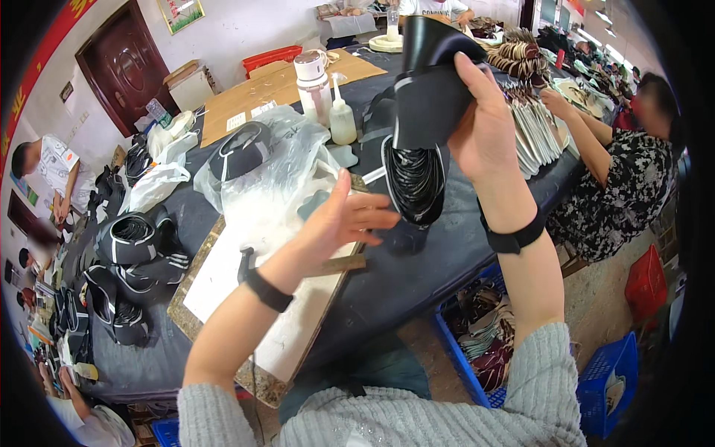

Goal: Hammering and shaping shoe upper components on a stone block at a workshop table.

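My right hand (488, 123) is raised, its thumb and fingers closed round a black shoe upper (428, 104) with a glossy flared top. Below that piece a nested stack of black shoe uppers (415, 186) stands on the dark table. My left hand (344, 217) holds nothing; its fingers are apart and point toward the stack. Under my left forearm lies a board with a white top (223, 279), a wooden strip (339, 265) across its edge. Beyond the board, a clear plastic bag (279, 149) sits beside another black upper (242, 151).
A squeeze bottle (342, 123) and a white flask (313, 89) stand behind the bag. Bundled black uppers (132, 240) lie at left. A co-worker (618, 164) handles pale pieces (532, 130) at right. Blue crates (462, 350) stand below the table edge.
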Demonstrator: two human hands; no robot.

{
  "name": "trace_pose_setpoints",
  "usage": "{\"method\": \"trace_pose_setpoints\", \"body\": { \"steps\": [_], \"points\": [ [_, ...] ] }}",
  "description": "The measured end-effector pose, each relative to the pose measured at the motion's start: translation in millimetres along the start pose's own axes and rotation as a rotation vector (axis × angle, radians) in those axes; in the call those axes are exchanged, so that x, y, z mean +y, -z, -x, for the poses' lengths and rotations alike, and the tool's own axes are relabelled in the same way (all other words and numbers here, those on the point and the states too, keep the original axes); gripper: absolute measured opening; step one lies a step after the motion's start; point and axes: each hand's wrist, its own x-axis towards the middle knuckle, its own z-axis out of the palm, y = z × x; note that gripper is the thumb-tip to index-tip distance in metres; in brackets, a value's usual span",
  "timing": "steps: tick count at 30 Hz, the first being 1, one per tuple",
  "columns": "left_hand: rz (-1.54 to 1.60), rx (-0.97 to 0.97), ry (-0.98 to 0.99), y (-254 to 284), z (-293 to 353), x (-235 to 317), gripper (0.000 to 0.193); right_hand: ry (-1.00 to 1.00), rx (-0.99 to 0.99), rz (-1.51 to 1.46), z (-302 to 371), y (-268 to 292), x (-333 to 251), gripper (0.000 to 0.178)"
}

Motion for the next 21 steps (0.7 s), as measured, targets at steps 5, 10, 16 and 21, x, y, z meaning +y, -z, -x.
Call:
{"method": "trace_pose_setpoints", "body": {
  "steps": [5, 10, 16, 21],
  "points": [
    [0.561, 0.038, -0.356, -28, -51, 15, 0.077, 0.023, -0.003, 0.122, 46, 35, 7, 0.033],
    [0.393, 0.051, -0.359, -15, -65, 17, 0.044, -0.296, -0.165, -0.088, 126, 111, 2, 0.063],
    [0.168, -0.318, -0.233, -13, -69, 4, 0.041, -0.576, 0.014, 0.220, 116, 105, 3, 0.066],
    [0.085, -0.285, -0.136, 9, -88, -5, 0.037, -0.560, 0.266, 0.623, 95, 129, 3, 0.030]
  ]
}}
